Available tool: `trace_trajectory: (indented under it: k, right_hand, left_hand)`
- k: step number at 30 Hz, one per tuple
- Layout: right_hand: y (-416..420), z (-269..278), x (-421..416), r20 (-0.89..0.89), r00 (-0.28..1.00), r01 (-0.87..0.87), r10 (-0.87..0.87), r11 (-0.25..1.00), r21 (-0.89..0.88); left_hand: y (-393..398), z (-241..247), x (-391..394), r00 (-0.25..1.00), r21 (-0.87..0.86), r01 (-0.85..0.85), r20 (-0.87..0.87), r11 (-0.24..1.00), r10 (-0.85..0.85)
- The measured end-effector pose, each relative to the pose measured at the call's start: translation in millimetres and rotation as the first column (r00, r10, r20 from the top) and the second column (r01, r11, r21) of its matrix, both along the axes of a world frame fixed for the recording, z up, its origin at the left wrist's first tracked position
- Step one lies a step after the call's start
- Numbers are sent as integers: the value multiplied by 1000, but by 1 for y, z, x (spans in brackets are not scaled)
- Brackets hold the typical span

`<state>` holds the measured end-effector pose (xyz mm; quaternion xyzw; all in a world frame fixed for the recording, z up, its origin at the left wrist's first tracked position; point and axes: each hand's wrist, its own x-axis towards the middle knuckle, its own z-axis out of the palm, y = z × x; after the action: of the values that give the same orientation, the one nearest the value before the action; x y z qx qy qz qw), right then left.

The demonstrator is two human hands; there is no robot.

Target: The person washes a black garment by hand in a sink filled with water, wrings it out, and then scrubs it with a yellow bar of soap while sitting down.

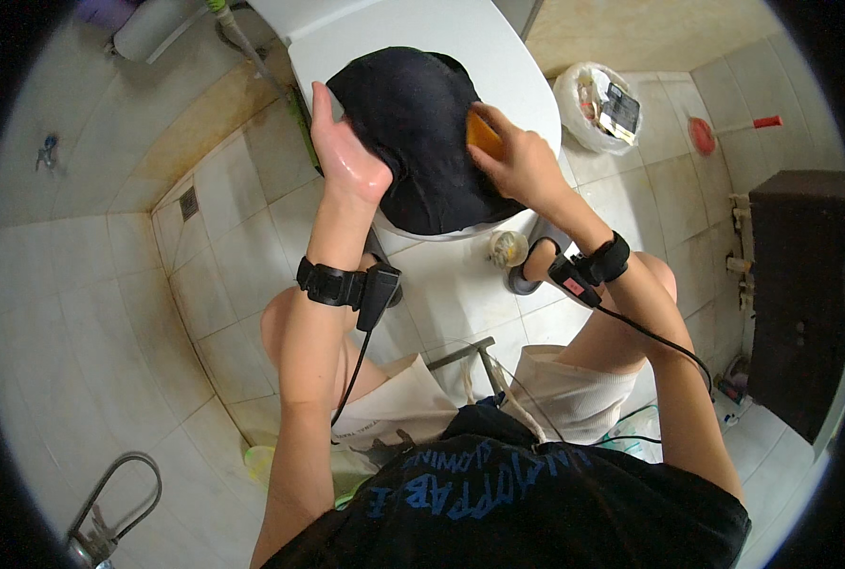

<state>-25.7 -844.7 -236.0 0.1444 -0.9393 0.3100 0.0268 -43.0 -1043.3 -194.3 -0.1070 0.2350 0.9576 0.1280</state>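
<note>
Black cloth, possibly a garment, lies bunched over the closed lid of a white toilet in front of me. My right hand grips an orange-yellow block, perhaps soap, and rests it against the cloth's right side. At the left edge of the cloth is my left hand, its palm wet and shiny and its thumb pointing away from me. Cloth hides the fingers of that hand, so whether they hold it cannot be seen. Both wrists wear black straps with cabled modules.
A small clear cup stands on the tiled floor beside my right foot. Right of the toilet is a bin lined with a white bag, holding rubbish. A dark cabinet hangs at the right; a hose runs left of the toilet.
</note>
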Motion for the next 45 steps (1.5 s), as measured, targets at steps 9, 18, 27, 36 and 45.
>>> trace_trajectory:
  k: [9,18,27,36,45]
  right_hand:
    - [8,5,-16,191,978,126,-87,970,-206]
    - [3,14,-33,599,792,454,119,541,-708]
    - [3,32,-47,493,868,412,56,472,-779]
    - [28,59,-55,223,974,188,47,392,-901]
    - [0,69,-28,114,993,88,3,608,-789]
  left_hand:
    - [-21,-6,-4,938,-928,190,75,321,-338]
    - [-36,-20,27,659,-953,267,71,145,-748]
    - [5,-14,26,799,-775,174,-249,608,-547]
    - [-19,-10,14,964,147,221,-182,964,-193]
    - [15,7,20,974,-595,96,-110,798,-199]
